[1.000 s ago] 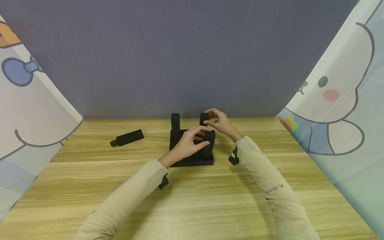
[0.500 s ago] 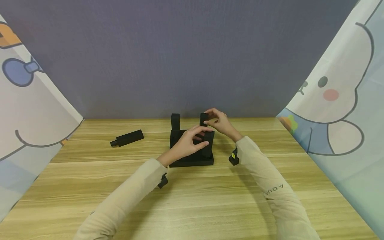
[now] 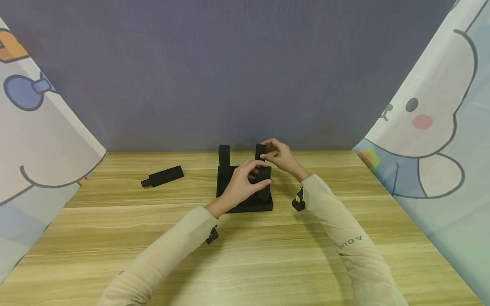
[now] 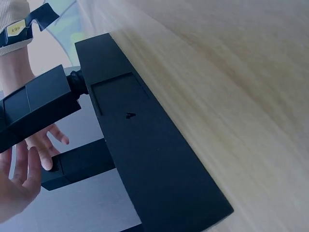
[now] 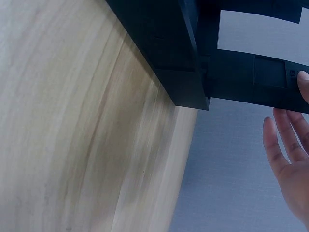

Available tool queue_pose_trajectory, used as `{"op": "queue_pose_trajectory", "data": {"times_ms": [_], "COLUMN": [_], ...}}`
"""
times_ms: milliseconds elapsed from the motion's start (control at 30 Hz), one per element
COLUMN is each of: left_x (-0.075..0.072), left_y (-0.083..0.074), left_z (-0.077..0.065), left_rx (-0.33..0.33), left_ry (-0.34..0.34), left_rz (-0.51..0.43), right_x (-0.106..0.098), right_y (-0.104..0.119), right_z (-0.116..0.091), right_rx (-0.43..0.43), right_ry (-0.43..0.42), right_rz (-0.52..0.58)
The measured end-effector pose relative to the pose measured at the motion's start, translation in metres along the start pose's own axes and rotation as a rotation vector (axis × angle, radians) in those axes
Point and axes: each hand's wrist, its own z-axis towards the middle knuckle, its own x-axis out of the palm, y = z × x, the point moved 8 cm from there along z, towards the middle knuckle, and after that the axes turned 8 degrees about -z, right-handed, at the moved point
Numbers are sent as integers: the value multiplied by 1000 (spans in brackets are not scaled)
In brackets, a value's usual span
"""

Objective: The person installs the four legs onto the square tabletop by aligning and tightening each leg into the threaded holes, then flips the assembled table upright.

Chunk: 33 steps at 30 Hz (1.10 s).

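A black board [image 3: 250, 208] lies on the table with black square legs standing up from it. At its front right, my left hand [image 3: 240, 183] holds a leg [image 3: 264, 175] near the top, thumb in front and fingers behind. In the left wrist view, a threaded neck [image 4: 77, 83] shows between this leg and the board, and the leg leans a little. My right hand [image 3: 282, 157] pinches the back right leg [image 3: 260, 151] near its top; its thumb lies on that leg's face in the right wrist view. A third leg [image 3: 224, 155] stands at the back left, untouched.
A loose black leg [image 3: 165, 176] with a threaded end lies on the wooden table [image 3: 245, 263] to the left. A grey panel [image 3: 245, 76] rises behind the table, and cartoon-printed sheets [image 3: 428, 127] flank both sides.
The front right leg's top has shifted left and leans less to the right. My left thumb has come onto its front face. My right hand has stayed on the back right leg.
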Motion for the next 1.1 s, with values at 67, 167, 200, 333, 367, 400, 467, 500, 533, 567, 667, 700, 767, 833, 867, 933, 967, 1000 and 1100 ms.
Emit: {"op": "queue_pose_trajectory", "data": {"times_ms": [67,167,200,333,367,400,467,500,533,567,667,700,767,833,867,933,967,1000,1100], "left_x": [0,-1,-1,0,1,1,3,3,4,4,5,5,6,6,6,5,5,5,5], "left_y": [0,0,0,0,1,1,2,2,2,2,1,1,1,0,0,-1,-1,-1,-1], "left_z": [0,1,1,2,2,3,4,5,6,6,7,7,7,7,6,6,5,4,2], "left_rx": [0,6,7,11,11,9,9,10,12,13,22,23,27,25,25,21,16,13,0], "left_ry": [-5,-7,-6,11,23,40,76,97,118,137,178,187,198,198,193,177,167,156,122], "left_rz": [16,37,41,43,38,31,23,16,9,3,-10,-14,-19,-24,-27,-31,-30,-33,-32], "right_x": [0,0,0,0,1,1,0,0,0,0,0,0,0,0,0,0,0,0,0], "right_y": [0,0,-1,-1,-1,-1,0,0,0,0,0,0,1,1,1,1,1,1,1], "right_z": [0,0,0,0,0,0,0,0,0,0,0,0,0,0,0,0,0,0,0], "right_rx": [-1,-6,-8,-12,-15,-16,-20,-21,-23,-23,-21,-21,-22,-24,-24,-28,-30,-30,-34], "right_ry": [0,-3,-3,-4,-4,-4,-4,-4,-4,-3,-1,-1,-2,-2,-1,-2,-3,-2,-2], "right_rz": [5,9,9,7,6,8,12,13,14,16,18,17,19,20,20,15,14,13,12]}}
